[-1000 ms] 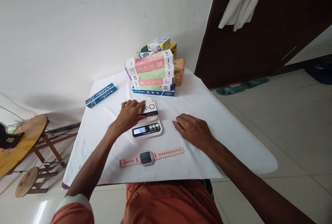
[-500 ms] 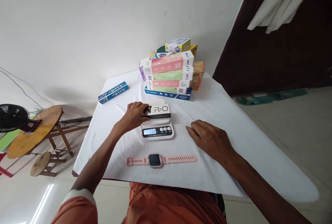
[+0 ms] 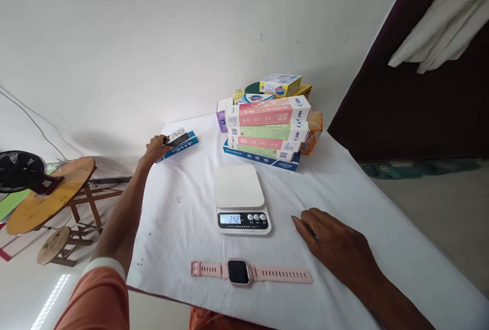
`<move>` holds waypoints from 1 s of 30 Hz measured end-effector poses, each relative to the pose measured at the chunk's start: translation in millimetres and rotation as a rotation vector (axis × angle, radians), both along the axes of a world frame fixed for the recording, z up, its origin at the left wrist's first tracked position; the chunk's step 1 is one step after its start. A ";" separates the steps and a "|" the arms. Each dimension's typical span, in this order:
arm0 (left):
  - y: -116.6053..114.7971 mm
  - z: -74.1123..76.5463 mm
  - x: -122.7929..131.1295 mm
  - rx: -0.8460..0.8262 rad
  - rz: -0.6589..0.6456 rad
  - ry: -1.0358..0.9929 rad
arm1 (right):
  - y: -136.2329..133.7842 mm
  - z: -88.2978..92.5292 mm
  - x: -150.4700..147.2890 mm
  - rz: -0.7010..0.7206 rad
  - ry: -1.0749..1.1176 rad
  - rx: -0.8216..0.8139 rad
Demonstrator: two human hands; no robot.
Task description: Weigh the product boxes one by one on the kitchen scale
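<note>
My left hand (image 3: 156, 149) grips a small white-and-black box marked R&O (image 3: 178, 137) by its left end. That box lies on or just over the blue toothpaste-style boxes (image 3: 178, 152) at the table's far left; contact is unclear. In the middle stands a white kitchen scale (image 3: 239, 185) with a bare plate and lit digits. A pink-strapped smartwatch (image 3: 239, 272) lies stretched out in front of it. To the scale's right my right hand (image 3: 336, 241) rests on the cloth, fingers curled closed, with nothing visible in them.
Behind the scale, a stack of pink, green and blue boxes (image 3: 267, 131) stands near the wall, with yellow soap boxes (image 3: 280, 84) and an orange box (image 3: 314, 129) behind. A white cloth (image 3: 183, 228) covers the table. Left are a fan (image 3: 21, 172) and a wooden stool (image 3: 55, 245).
My left hand has lifted the R&O box off the scale and carried it left and back to the blue boxes. The scale's digits have changed. My right hand stays on the table.
</note>
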State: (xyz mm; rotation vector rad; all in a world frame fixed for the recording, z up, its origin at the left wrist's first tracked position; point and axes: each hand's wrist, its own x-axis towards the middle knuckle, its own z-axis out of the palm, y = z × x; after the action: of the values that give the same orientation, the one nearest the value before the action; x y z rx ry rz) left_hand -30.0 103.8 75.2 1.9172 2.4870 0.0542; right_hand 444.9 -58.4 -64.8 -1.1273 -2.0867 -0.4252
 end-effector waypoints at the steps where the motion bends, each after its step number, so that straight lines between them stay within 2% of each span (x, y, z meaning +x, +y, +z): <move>1: 7.1 -2.6 -4.3 -0.012 0.009 -0.003 | -0.1 0.6 0.1 0.002 -0.002 0.000; 5: 21.3 -9.6 -13.0 -0.048 0.007 -0.003 | -0.5 2.8 0.7 0.003 0.012 0.001; 13: 38.7 -10.1 -22.1 -0.143 -0.072 0.058 | -0.6 4.4 0.7 -0.010 0.014 -0.050; 19: 56.2 -13.9 -22.2 -0.205 -0.050 0.127 | 0.4 3.0 1.5 -0.019 0.016 -0.043; 30: 73.8 -9.8 -31.3 -0.259 -0.046 0.117 | 0.7 3.0 -0.5 -0.039 -0.016 -0.036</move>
State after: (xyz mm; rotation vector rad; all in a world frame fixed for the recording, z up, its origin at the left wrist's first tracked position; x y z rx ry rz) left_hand -61.3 177.6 65.5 1.9177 2.3745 -0.3704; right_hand 444.4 -57.7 -61.8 -1.1908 -2.0970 -0.4182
